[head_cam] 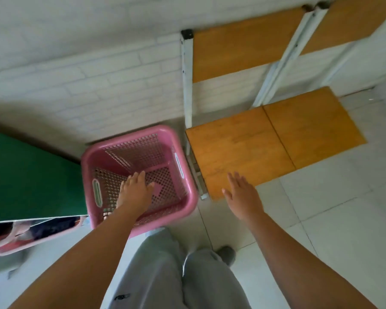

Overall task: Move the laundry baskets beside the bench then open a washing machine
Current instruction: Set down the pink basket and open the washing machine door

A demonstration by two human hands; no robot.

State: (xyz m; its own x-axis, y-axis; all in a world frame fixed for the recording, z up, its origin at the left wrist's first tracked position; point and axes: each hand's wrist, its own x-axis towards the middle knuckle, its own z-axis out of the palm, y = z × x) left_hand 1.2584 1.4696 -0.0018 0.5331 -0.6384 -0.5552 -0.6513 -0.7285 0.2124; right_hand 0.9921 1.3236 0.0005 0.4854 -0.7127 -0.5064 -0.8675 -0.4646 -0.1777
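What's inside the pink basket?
The pink basket looks empty: only its holey walls and bottom show. The left hand and arm hang over it, open, and cover part of the bottom, so that bit cannot be seen.

Single head-worn wide view, looking steeply down, close above pink basket (140, 152), bench (265, 143), tiled floor (343, 219)

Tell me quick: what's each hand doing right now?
Left hand: open, fingers spread, holding nothing, over the pink perforated plastic laundry basket.
Right hand: open, empty, over the edge of the orange wooden bench seat.
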